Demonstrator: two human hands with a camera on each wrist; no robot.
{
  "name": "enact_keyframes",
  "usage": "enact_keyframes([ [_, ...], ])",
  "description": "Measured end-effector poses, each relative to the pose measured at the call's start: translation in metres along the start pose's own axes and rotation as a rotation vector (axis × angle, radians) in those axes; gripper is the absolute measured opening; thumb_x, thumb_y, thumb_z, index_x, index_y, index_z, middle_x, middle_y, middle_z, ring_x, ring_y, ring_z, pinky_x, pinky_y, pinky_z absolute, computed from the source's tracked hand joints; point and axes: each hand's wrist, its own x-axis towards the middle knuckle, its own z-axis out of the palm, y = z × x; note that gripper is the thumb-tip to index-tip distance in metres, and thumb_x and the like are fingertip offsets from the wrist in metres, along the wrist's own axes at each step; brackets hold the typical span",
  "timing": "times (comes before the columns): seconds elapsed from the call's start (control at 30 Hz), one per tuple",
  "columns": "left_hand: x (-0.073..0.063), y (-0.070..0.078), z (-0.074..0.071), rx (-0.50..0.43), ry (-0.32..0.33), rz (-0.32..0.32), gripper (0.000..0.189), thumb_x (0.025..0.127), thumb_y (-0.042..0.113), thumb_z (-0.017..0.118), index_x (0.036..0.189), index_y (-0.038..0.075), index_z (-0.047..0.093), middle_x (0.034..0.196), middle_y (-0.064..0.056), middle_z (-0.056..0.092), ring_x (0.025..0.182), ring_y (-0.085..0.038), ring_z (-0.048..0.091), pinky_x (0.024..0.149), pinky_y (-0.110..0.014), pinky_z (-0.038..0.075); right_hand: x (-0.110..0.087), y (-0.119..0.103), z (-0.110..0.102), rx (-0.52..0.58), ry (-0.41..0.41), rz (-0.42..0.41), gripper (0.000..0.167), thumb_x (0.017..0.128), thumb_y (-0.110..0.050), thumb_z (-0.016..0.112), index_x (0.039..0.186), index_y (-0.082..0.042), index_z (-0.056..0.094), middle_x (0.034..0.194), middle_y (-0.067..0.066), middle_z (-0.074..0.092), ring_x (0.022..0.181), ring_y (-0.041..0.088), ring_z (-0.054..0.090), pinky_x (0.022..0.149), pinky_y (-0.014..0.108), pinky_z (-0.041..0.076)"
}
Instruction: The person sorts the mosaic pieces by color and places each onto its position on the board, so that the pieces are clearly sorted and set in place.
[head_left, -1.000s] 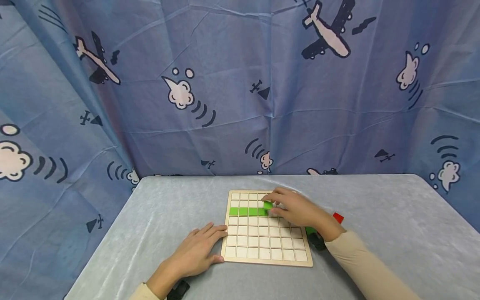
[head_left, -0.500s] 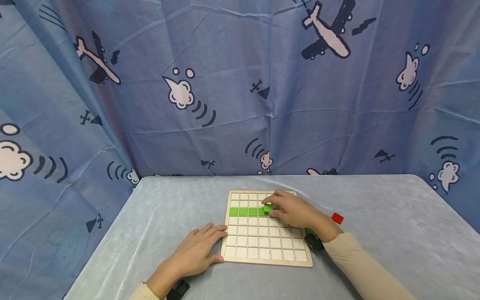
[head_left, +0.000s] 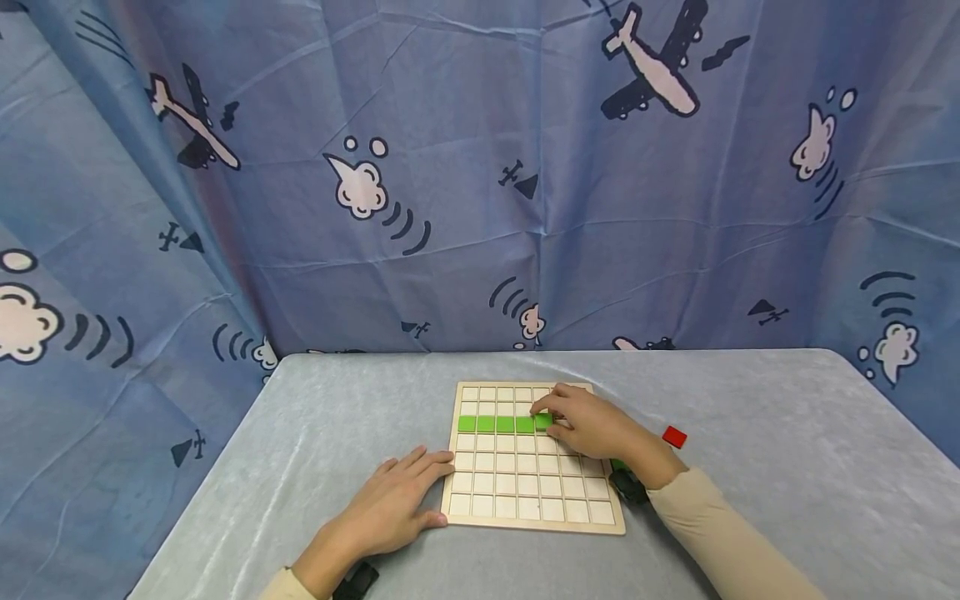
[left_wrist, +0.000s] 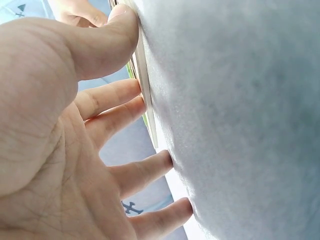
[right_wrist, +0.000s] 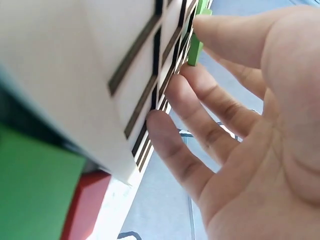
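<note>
R hand [head_left: 588, 422]: thumb & fingers pinching green tile [head_left: 543, 422] on wood board [head_left: 505, 482]. L hand [head_left: 397, 507]: fingers apart, touching bd's L edge.

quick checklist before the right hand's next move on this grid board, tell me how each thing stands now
1. Board braced: ok, the left hand touches its left edge.
2. Held tile gripped: ok, the right hand pinches it between thumb and fingers.
3. Held tile in line: ok, it sits at the right end of the row of four green tiles.
4. Held tile fully seated: cannot tell, fingers partly cover it.
5. Right hand free: not ok, it has the tile.
6. Another tile in sight: ok, a red tile lies right of the board.
</note>
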Motion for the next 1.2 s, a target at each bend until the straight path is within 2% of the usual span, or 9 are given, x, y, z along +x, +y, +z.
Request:
enact_keyframes([
  [0.53, -0.0012, 0.0010, -0.0013, -0.011, 0.014, 0.014, 0.060, 0.088, 0.042, 0.071, 0.140, 0.018, 0.052, 0.153, 0.003, 0.046, 0.143, -0.040, 0.041, 0.104, -0.067, 0.039, -0.0032, -0.0022, 0.0009, -0.044, 0.002, 0.012, 0.025, 0.092, -0.014, 0.070, 0.117, -0.017, 0.069, 0.106, 0.002, 0.063, 0.086, 0.011, 0.052, 0.074, 0.031, 0.047],
  [0.9, -0.0014, 0.0002, 0.0002, -0.001, 0.003, 0.010, 0.060, 0.089, 0.042, 0.070, 0.141, 0.019, 0.052, 0.154, 0.004, 0.045, 0.143, -0.039, 0.041, 0.105, -0.066, 0.039, -0.0036, -0.0035, 0.0000, -0.036, 0.000, 0.022, 0.027, 0.090, -0.018, 0.073, 0.117, -0.017, 0.069, 0.107, 0.001, 0.063, 0.087, 0.011, 0.052, 0.076, 0.032, 0.047],
  [1.2, -0.0017, 0.0002, -0.0003, -0.006, 0.010, 0.016, 0.060, 0.088, 0.041, 0.071, 0.140, 0.018, 0.053, 0.153, 0.003, 0.046, 0.143, -0.039, 0.041, 0.104, -0.067, 0.040, -0.0068, -0.0020, -0.0011, -0.014, -0.012, 0.040, 0.026, 0.093, -0.018, 0.070, 0.119, -0.017, 0.069, 0.112, 0.002, 0.063, 0.091, 0.012, 0.052, 0.078, 0.033, 0.047],
])
